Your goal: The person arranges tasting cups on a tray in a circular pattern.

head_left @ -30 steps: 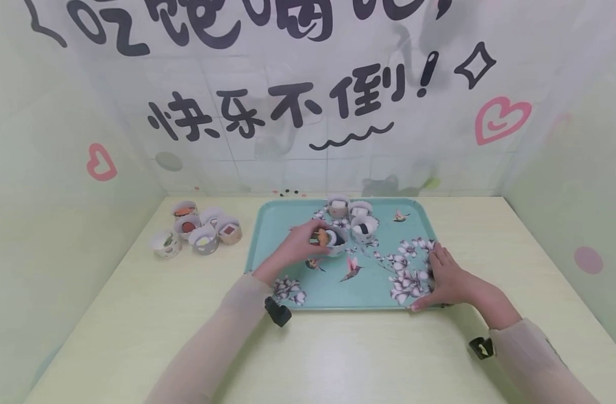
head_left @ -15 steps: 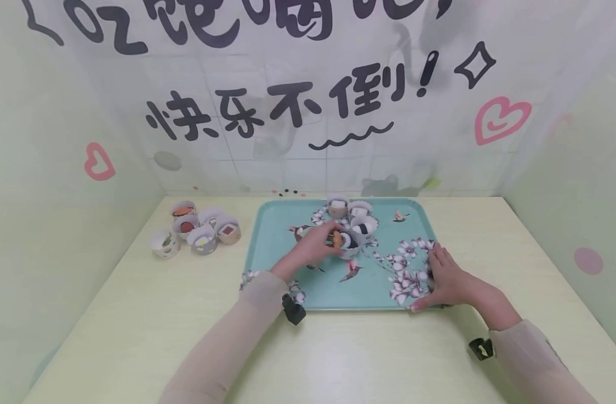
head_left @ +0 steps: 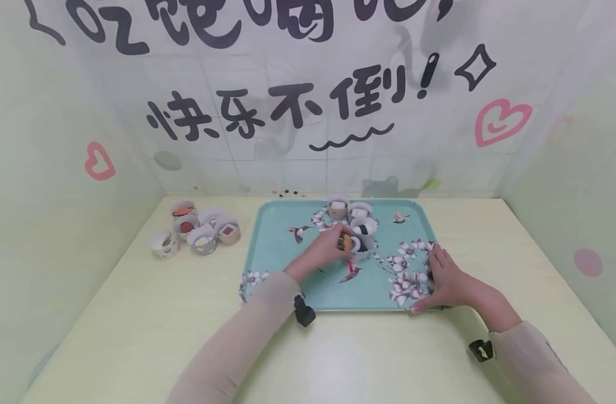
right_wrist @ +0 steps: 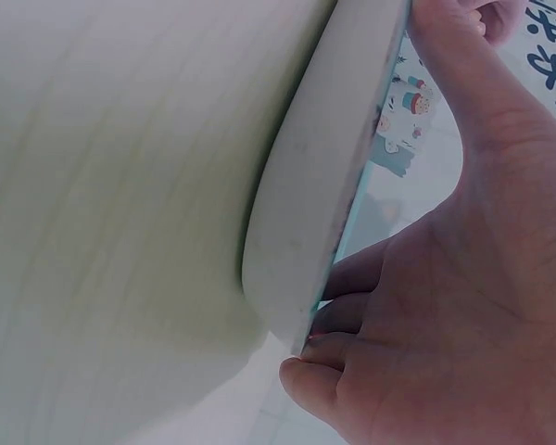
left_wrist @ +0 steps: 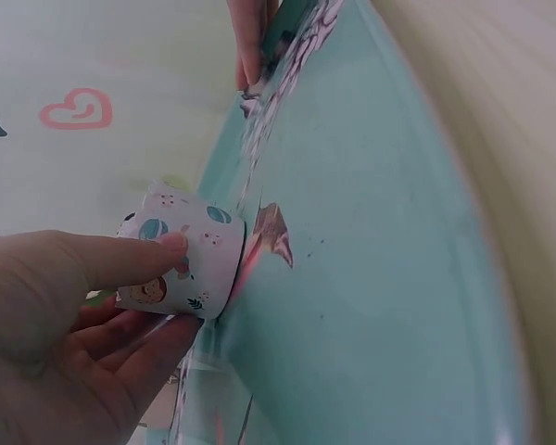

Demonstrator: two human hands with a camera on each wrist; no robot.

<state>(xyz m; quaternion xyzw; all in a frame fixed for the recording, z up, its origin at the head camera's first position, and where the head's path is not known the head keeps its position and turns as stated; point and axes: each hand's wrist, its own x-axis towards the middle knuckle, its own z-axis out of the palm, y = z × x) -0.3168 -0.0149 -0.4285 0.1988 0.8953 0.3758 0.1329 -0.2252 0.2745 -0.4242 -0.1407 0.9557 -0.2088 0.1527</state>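
My left hand (head_left: 322, 251) holds a small printed paper cup (left_wrist: 190, 250) by its side, thumb across the near wall and fingers underneath. Inside the cup are an orange-topped piece (head_left: 348, 242) and a white-and-dark piece like a sushi roll. The cup's base is at the surface of the blue floral tray (head_left: 275, 247); whether it bears weight there, I cannot tell. Three more cups stand behind it, one with a white piece with a dark band (head_left: 363, 228). At the tray's front right corner rests my right hand (head_left: 451, 283), fingers extended along the right rim, thumb at the front edge.
Several paper cups with food-like pieces, one with a dark red square (head_left: 229, 231), cluster on the table (head_left: 136, 314) left of the tray. A single cup (head_left: 165, 244) sits at the cluster's left. Printed wall sheets (head_left: 288, 163) close off the back and sides.
My left hand has shifted the cup rightward over the tray, bringing it just in front of the cup with the banded white piece. The right hand has stayed at the tray corner.
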